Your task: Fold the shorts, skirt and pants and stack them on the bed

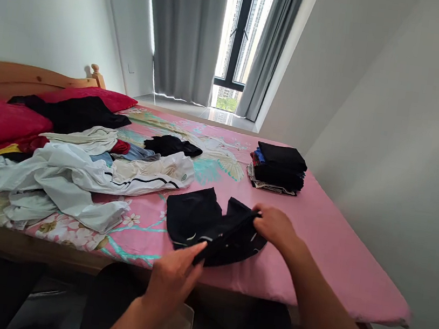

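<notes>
A pair of black shorts lies partly spread near the front edge of the bed, its two legs pointing away from me. My left hand pinches one end of the waistband at the near side. At the other end, my right hand grips the waistband between thumb and fingers. The band runs slantwise between both hands, lifted a little off the sheet. Small light marks and white piping show on the black cloth.
A folded stack of clothes stands at the back right on the pink sheet. Loose clothes are heaped at left, with a crumpled black garment beyond. Red pillows lie by the wooden headboard. A wall rises at right.
</notes>
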{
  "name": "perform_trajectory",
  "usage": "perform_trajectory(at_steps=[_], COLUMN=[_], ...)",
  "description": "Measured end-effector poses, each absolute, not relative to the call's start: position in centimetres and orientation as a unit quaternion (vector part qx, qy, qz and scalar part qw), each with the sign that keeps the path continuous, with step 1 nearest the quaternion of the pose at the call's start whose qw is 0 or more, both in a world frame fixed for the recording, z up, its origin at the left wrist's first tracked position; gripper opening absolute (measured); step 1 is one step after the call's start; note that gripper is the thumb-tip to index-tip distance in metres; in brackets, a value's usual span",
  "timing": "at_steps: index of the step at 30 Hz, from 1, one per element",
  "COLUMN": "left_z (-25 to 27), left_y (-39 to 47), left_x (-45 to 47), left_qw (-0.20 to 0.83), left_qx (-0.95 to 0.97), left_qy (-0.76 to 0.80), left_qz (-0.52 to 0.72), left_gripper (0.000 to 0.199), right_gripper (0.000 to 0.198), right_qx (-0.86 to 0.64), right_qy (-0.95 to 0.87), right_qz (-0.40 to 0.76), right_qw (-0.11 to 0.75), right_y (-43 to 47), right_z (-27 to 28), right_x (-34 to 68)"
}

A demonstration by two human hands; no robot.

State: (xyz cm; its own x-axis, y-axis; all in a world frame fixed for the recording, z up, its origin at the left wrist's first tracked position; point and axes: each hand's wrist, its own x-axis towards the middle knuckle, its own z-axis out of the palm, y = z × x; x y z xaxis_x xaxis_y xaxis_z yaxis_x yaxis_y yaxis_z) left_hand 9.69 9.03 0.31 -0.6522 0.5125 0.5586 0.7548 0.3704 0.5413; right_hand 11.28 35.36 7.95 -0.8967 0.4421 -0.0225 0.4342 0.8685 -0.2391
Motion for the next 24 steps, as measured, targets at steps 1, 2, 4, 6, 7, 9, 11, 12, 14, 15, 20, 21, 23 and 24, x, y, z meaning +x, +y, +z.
perform_trajectory(at_steps=[1,2,4,6,7,9,11,12,14,15,20,21,23,24], left_z=[2.1,4.0,8.1,12.2,14.0,17.3,19.9,20.9,22.8,23.5,25.7,25.8,25.5,25.3], left_y=[9.1,9.2,9.4,9.6,9.7,9.7,9.6,9.6,9.5,9.4,9.5,9.6,9.7,9.6], left_x=[9.0,8.4,7.4,6.7,6.4,5.7,5.1,4.9,4.7,4.7,4.9,4.6,3.6,2.9], left_qw=[0.144,0.132,0.095,0.056,0.038,0.011,-0.011,-0.018,-0.031,-0.036,-0.007,0.002,0.006,0.006], left_qx=[-0.386,-0.381,-0.364,-0.361,-0.361,-0.361,-0.359,-0.36,-0.353,-0.347,-0.327,-0.33,-0.343,-0.353], left_qy=[-0.807,-0.799,-0.785,-0.761,-0.745,-0.71,-0.686,-0.678,-0.67,-0.667,-0.698,-0.709,-0.719,-0.719], left_qz=[-0.423,-0.446,-0.492,-0.536,-0.559,-0.604,-0.633,-0.641,-0.652,-0.658,-0.637,-0.623,-0.604,-0.598], left_gripper=[0.031,0.031,0.03,0.031,0.032,0.036,0.037,0.036,0.032,0.031,0.03,0.031,0.032,0.033], right_gripper=[0.036,0.035,0.035,0.035,0.033,0.029,0.023,0.021,0.018,0.019,0.02,0.018,0.018,0.019], right_qx=[-0.218,-0.208,-0.185,-0.164,-0.155,-0.138,-0.127,-0.124,-0.122,-0.119,-0.119,-0.138,-0.173,-0.181], right_qy=[-0.966,-0.962,-0.944,-0.928,-0.926,-0.929,-0.935,-0.939,-0.945,-0.946,-0.933,-0.927,-0.909,-0.899], right_qz=[0.137,0.172,0.265,0.324,0.329,0.311,0.283,0.27,0.248,0.245,0.291,0.305,0.345,0.369], right_qw=[0.033,0.045,0.063,0.086,0.106,0.147,0.172,0.173,0.173,0.178,0.176,0.167,0.156,0.151], right_y=[35.7,36.0,36.2,35.9,35.7,35.1,34.4,34.0,33.5,33.4,33.8,34.0,34.2,34.2], right_z=[10.0,12.2,16.6,20.7,22.6,25.9,28.4,29.4,30.8,31.3,32.1,31.9,31.1,30.6], right_x=[11.9,12.4,13.4,14.4,14.8,15.5,16.0,16.2,16.4,16.5,15.9,15.6,14.4,13.7])
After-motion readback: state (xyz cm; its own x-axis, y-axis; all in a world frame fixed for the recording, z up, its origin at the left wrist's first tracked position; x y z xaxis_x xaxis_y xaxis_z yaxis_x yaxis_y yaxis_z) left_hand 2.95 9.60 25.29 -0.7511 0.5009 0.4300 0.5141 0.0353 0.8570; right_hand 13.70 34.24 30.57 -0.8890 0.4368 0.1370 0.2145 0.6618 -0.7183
